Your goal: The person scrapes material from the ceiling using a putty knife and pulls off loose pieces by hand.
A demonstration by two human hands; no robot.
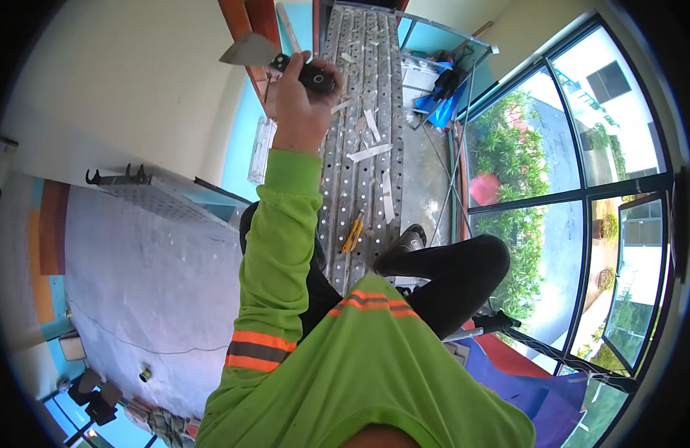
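My left arm, in a lime-green sleeve with an orange and grey band, reaches up and forward. My left hand (pixel 300 104) is closed around the black handle of a putty knife (pixel 251 51). Its broad metal blade points left, in front of the pale wall. Below the hand, a yellow utility knife (pixel 354 233) lies on the perforated metal scaffold plank (pixel 337 149). My right hand is out of view.
White strips (pixel 370 153) of scrap litter the plank between my bent black-clad legs. A dark shoe (pixel 410 239) rests at its right edge. Thin scaffold braces and a blue bag (pixel 443 112) are beyond. Large black-framed windows (pixel 584 196) line the right; the grey floor (pixel 135 276) lies lower left.
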